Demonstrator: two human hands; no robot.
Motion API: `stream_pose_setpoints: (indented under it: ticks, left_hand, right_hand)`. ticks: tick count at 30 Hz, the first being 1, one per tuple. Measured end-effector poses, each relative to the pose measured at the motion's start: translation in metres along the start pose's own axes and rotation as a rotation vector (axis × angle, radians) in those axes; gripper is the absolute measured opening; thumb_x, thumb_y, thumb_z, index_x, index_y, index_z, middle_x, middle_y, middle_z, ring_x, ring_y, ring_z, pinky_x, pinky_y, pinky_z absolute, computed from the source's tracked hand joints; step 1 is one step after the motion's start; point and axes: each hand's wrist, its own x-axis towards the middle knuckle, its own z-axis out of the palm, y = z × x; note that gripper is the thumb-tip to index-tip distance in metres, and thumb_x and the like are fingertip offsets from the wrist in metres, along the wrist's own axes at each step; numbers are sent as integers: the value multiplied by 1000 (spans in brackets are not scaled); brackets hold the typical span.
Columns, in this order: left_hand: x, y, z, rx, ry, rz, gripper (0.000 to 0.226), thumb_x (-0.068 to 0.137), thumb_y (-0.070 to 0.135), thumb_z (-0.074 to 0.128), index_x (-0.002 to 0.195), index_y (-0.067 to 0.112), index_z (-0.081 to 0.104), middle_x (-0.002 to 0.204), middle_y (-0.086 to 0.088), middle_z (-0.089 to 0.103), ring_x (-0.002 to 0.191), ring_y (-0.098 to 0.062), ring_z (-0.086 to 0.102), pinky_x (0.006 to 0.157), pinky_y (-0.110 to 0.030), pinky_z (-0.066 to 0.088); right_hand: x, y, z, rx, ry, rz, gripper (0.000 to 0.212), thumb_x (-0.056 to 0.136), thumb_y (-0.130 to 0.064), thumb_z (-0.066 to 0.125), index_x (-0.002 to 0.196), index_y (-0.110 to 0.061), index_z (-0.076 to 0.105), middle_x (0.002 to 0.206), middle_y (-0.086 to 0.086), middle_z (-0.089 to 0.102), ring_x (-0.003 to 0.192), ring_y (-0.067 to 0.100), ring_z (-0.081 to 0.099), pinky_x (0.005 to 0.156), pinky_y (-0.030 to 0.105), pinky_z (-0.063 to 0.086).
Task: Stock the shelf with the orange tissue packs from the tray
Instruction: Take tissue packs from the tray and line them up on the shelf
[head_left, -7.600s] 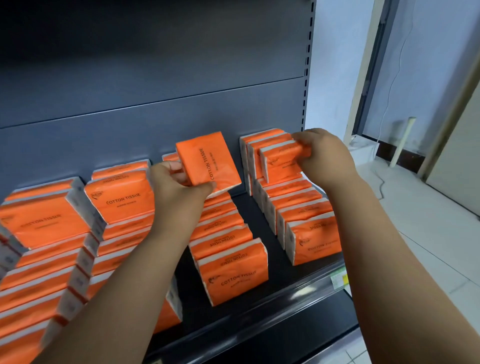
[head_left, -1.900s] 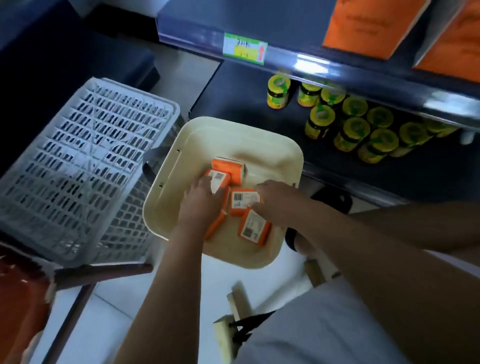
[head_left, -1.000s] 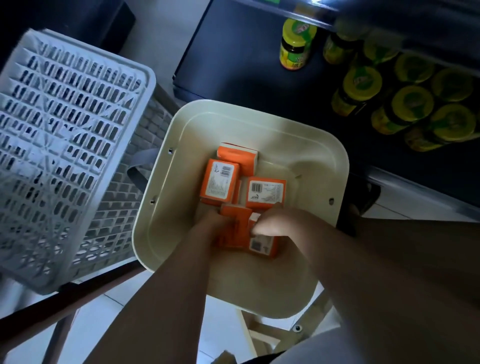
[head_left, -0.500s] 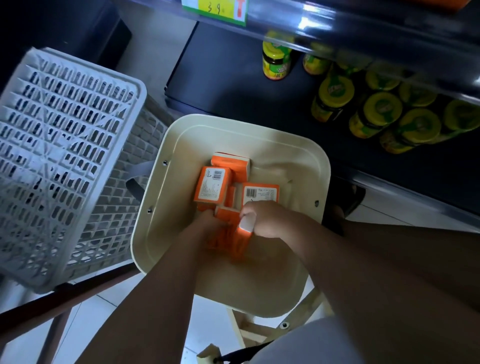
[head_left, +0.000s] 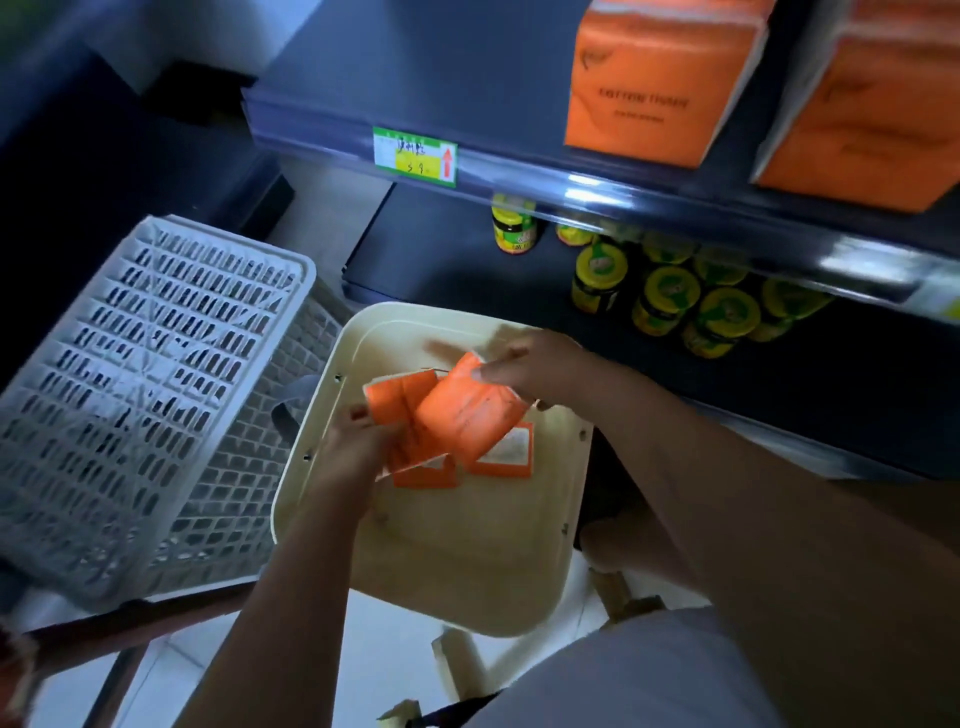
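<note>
Over the cream tray (head_left: 467, 561), my right hand (head_left: 530, 366) grips an orange tissue pack (head_left: 467, 415) by its upper end and holds it lifted. My left hand (head_left: 358, 447) grips another orange pack (head_left: 397, 402) by its left edge, also raised. Two more packs lie in the tray, one (head_left: 506, 457) with its white label up, one (head_left: 426, 475) partly hidden under the held packs. Stocked orange packs (head_left: 654, 88) stand on the shelf (head_left: 597, 179) above.
A white slotted crate (head_left: 135, 395) sits left of the tray on a dark stand. Yellow-lidded jars (head_left: 670, 301) stand on the lower shelf behind the tray. A green and yellow price tag (head_left: 415, 156) is on the shelf edge.
Both hands have risen out of the tray, each with an orange pack. The view has tilted up, so the stocked shelf shows at the top.
</note>
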Motion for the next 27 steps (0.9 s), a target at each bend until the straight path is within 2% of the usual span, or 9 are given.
stream_pose_setpoints:
  ticks: [3, 6, 8, 10, 14, 17, 19, 22, 27]
  left_hand:
    - [-12, 16, -14, -30, -28, 111, 16, 74, 17, 68, 89, 20, 73, 81, -7, 75, 74, -21, 69, 63, -30, 55]
    - [-22, 32, -27, -124, 1, 172, 18, 91, 8, 59, 94, 20, 72, 79, -3, 68, 82, -23, 63, 69, -34, 50]
    - [-32, 45, -31, -212, -28, 176, 19, 96, 11, 58, 107, 22, 70, 84, -3, 70, 83, -21, 66, 72, -37, 55]
    - [-42, 58, -32, -252, -100, 230, 25, 100, 8, 56, 118, 22, 67, 89, -1, 73, 83, -15, 72, 77, -43, 61]
    - [-65, 88, -27, -236, -217, 377, 33, 88, -8, 61, 106, 18, 71, 92, -5, 75, 85, -22, 74, 80, -45, 61]
    - [-75, 105, -20, -157, -229, 483, 41, 68, 5, 73, 109, 11, 71, 101, -16, 75, 98, -37, 74, 89, -55, 59]
    - [-79, 116, -12, -103, -226, 562, 46, 69, 12, 76, 114, 14, 72, 108, -19, 75, 109, -47, 69, 95, -62, 55]
    - [-85, 138, 5, -84, -289, 598, 50, 74, 2, 73, 122, 16, 72, 112, -16, 76, 111, -42, 71, 96, -57, 58]
    - [-91, 178, 37, -288, -290, 558, 46, 87, -7, 70, 131, 5, 62, 118, -21, 74, 98, -32, 76, 77, -38, 62]
  right_hand:
    - [-20, -25, -5, 204, 28, 22, 31, 92, -46, 74, 99, -15, 69, 80, 8, 67, 66, 23, 69, 61, 29, 50]
    - [-43, -46, -12, 449, -30, 60, 44, 96, -52, 67, 121, -16, 62, 106, 14, 75, 81, 36, 78, 64, 33, 60]
    - [-57, -54, -17, 596, -52, 33, 40, 95, -49, 70, 120, -19, 61, 107, 10, 77, 85, 36, 79, 76, 39, 64]
    - [-68, -57, -19, 682, -49, -34, 32, 93, -35, 78, 113, -15, 63, 107, 12, 78, 93, 34, 78, 85, 41, 63]
    - [-83, -63, -26, 738, 21, -139, 40, 83, -8, 84, 118, -10, 64, 107, 10, 78, 96, 26, 76, 76, 32, 58]
    - [-99, -69, -34, 709, 201, -200, 33, 81, -12, 85, 109, -16, 69, 99, 4, 75, 86, 18, 70, 72, 31, 53]
    - [-111, -70, -40, 711, 341, -237, 30, 81, -15, 85, 107, -22, 70, 100, -2, 76, 87, 11, 70, 71, 29, 52]
    - [-129, -70, -51, 839, 431, -304, 28, 84, -11, 82, 104, -28, 70, 92, -12, 77, 83, 2, 71, 74, 28, 53]
    - [-150, -74, -78, 1044, 563, -412, 38, 85, -11, 82, 114, -32, 69, 106, -8, 78, 104, 14, 73, 92, 39, 57]
